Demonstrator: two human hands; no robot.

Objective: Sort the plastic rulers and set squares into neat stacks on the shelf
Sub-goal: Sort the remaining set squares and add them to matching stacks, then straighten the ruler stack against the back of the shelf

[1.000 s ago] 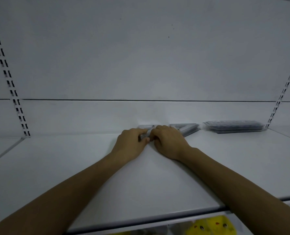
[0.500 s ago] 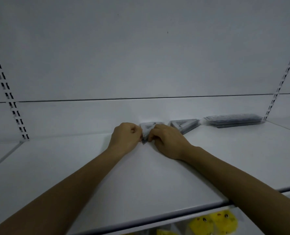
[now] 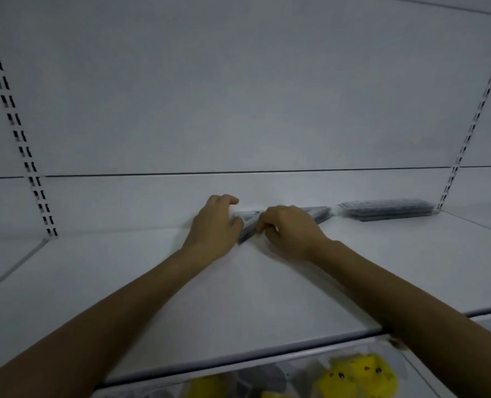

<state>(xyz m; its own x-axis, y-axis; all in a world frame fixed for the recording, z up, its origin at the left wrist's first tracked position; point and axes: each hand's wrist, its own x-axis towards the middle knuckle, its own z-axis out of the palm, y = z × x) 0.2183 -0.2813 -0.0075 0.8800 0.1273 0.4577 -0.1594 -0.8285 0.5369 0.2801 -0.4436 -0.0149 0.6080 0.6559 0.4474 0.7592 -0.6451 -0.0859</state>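
Note:
A small stack of clear set squares [image 3: 248, 226] lies at the back of the white shelf [image 3: 238, 297], against the rear panel. My left hand [image 3: 214, 225] presses against the stack's left side with fingers curled. My right hand [image 3: 288, 229] covers its right side, fingertips pinching the stack's front edge. A second stack of set squares [image 3: 321, 212] pokes out just right of my right hand. Further right lies a flat stack of plastic rulers [image 3: 387, 208], untouched.
Slotted uprights stand at the back left [image 3: 23, 145] and back right [image 3: 468, 130]. The shelf's front edge [image 3: 238, 359] runs across the bottom. Yellow plush toys [image 3: 356, 374] sit on the shelf below, at the lower right.
Both hands have stayed on the set square stack; my left hand has slid round to its left side and its fingers have lifted toward the rear panel. The camera tilted slightly.

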